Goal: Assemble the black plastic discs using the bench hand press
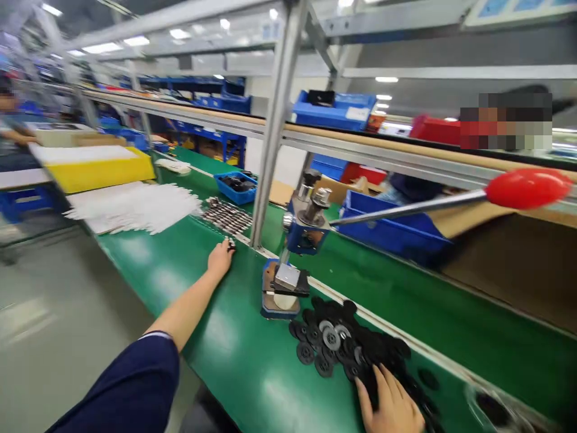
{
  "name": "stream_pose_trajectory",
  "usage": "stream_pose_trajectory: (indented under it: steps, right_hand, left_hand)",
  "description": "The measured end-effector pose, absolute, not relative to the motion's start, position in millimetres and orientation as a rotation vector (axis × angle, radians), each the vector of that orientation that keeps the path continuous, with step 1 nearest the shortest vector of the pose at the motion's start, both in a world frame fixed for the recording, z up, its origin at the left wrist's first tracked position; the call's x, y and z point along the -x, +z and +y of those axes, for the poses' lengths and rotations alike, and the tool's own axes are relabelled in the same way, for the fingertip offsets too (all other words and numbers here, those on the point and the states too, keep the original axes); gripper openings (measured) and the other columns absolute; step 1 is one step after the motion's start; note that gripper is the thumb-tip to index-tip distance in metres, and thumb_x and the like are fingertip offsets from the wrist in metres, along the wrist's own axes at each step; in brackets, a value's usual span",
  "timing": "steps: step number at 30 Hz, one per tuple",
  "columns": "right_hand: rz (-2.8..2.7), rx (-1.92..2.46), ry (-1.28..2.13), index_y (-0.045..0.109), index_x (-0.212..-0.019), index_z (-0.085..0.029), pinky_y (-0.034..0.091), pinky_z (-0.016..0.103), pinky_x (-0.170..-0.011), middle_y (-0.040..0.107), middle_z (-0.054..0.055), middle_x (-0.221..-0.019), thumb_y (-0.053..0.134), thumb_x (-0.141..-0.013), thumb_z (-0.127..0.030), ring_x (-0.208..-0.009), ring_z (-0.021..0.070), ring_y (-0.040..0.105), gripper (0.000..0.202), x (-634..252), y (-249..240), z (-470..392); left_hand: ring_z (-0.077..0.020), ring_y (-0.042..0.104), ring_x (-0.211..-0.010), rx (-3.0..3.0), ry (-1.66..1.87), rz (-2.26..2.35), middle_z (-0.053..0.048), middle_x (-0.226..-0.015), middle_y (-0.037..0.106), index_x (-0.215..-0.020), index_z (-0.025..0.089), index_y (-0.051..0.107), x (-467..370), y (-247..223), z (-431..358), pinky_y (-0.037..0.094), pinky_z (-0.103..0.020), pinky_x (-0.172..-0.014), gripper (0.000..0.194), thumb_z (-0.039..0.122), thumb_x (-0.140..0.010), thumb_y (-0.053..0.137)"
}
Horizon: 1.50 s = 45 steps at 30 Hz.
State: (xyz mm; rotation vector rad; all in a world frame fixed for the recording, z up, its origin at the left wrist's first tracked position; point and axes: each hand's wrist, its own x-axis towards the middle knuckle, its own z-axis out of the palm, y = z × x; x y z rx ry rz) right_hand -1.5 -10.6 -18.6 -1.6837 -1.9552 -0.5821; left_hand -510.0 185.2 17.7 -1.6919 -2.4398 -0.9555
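My left hand [220, 257] is stretched far out over the green bench, at the near corner of neat rows of small dark-and-white parts [228, 216]. Its fingers are closed on a small dark part with a light edge, too small to name. Low on the right, my right hand [392, 403] rests with spread fingers on the near side of a heap of black discs [329, 340], which look like small wheels; a few are grey. Between the hands stands a blue hand press [309, 228] with a red-knobbed lever [527, 187] pointing right. A metal block [287, 276] sits on its base.
An aluminium post [274, 132] rises behind the press. White flat strips [139, 207] and a yellow box [106, 174] lie to the left. A small blue tray [237, 187] holds dark parts. Behind the bench stands a blue bin [387, 228]. Another person [13, 129] is far left.
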Motion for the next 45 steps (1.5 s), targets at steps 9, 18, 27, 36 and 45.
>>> stream_pose_trajectory:
  steps: [9,18,27,36,45]
  right_hand:
    - [-2.014,1.755,-0.463,0.052,-0.128,-0.014,0.030,0.046,-0.104,0.053,0.014,-0.135,0.045,-0.096,-0.048,-0.126,0.0289,0.045,0.047,12.9,-9.8,-13.6]
    - [-2.088,1.570,-0.366,0.048,-0.132,-0.015,0.028,0.047,-0.105,0.056,0.011,-0.132,0.045,-0.097,-0.037,-0.128,0.0288,0.043,0.040,24.5,-7.6,16.0]
    - [-2.035,1.509,-0.328,0.060,-0.113,-0.017,0.033,0.050,-0.098,0.060,0.013,-0.126,0.042,-0.097,-0.039,-0.121,0.0318,0.049,0.032,21.7,-13.7,27.0]
    - [-1.971,1.504,-0.308,0.055,-0.119,-0.016,0.034,0.049,-0.096,0.064,0.012,-0.111,0.042,-0.095,-0.045,-0.112,0.0306,0.053,0.039,21.7,-14.5,35.2]
    - [-1.978,1.377,-0.282,0.060,-0.112,-0.018,0.038,0.045,-0.089,0.065,0.008,-0.092,0.043,-0.098,-0.044,-0.090,0.0254,0.060,0.034,23.7,-16.5,35.3]
  left_hand:
    - [-0.0296,0.057,-0.094,1.821,-0.937,-2.286,-0.015,-0.097,0.060,-0.107,0.012,0.051,522.6,-4.0,197.1,0.045,-0.038,-0.082,0.028,0.033,-0.090,0.043]
    - [-0.0236,0.059,-0.096,1.963,-0.940,-2.134,-0.011,-0.102,0.062,-0.104,0.016,0.055,519.1,-11.8,169.0,0.046,-0.034,-0.089,0.025,0.031,-0.087,0.046]
    - [-0.0238,0.060,-0.097,1.958,-0.768,-2.255,-0.010,-0.099,0.063,-0.098,0.017,0.056,513.2,5.2,162.2,0.045,-0.033,-0.086,0.019,0.025,-0.082,0.050]
    - [-0.0251,0.063,-0.076,1.959,-0.774,-2.548,-0.005,-0.068,0.063,-0.089,0.020,0.062,508.1,32.5,162.5,0.043,-0.032,-0.072,0.015,0.026,-0.078,0.054]
    - [-0.0131,0.049,-0.052,2.001,-1.368,-2.779,-0.001,-0.058,0.056,-0.072,0.016,0.061,497.1,57.7,103.4,0.037,-0.025,-0.054,0.045,0.060,-0.077,0.056]
